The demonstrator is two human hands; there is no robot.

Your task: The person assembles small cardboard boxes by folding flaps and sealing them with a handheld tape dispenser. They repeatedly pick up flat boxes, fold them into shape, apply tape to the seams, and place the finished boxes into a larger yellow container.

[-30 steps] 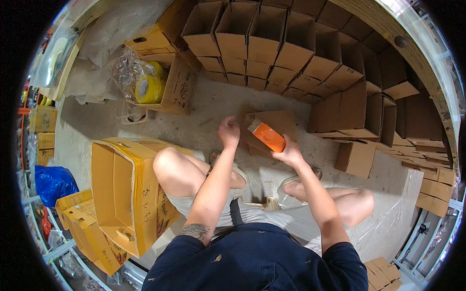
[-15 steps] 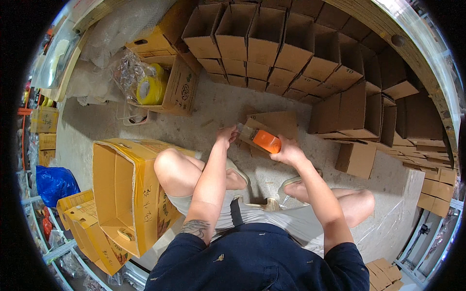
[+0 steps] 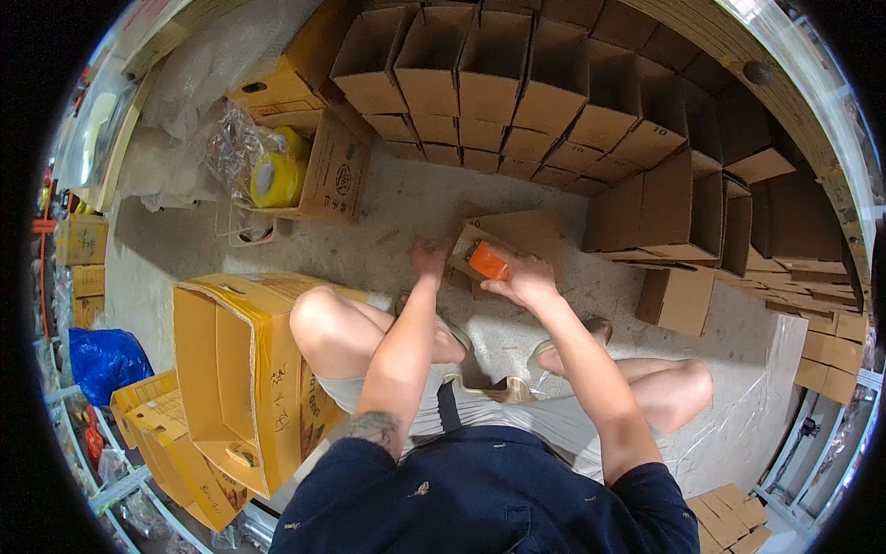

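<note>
My right hand (image 3: 528, 281) is closed around an orange tape dispenser (image 3: 488, 261), held over a small brown cardboard box (image 3: 528, 229) on the floor between my feet. The dispenser lies across the near left part of the box and hides some of it. At the box's left side is my left hand (image 3: 430, 258), blurred and in shadow. Its fingers are too smeared to show whether they touch the cardboard or hold anything.
Rows of open brown cartons (image 3: 494, 74) stand along the back and right. A yellow box (image 3: 214, 369) lies by my left knee. Back left, another carton (image 3: 334, 175) holds yellow tape rolls (image 3: 277, 177). A blue bag (image 3: 109, 365) sits far left.
The tape dispenser has moved slightly left and nearer, tilting over the box with my right hand. My left hand has dropped a little from the dispenser's front to the box's left side.
</note>
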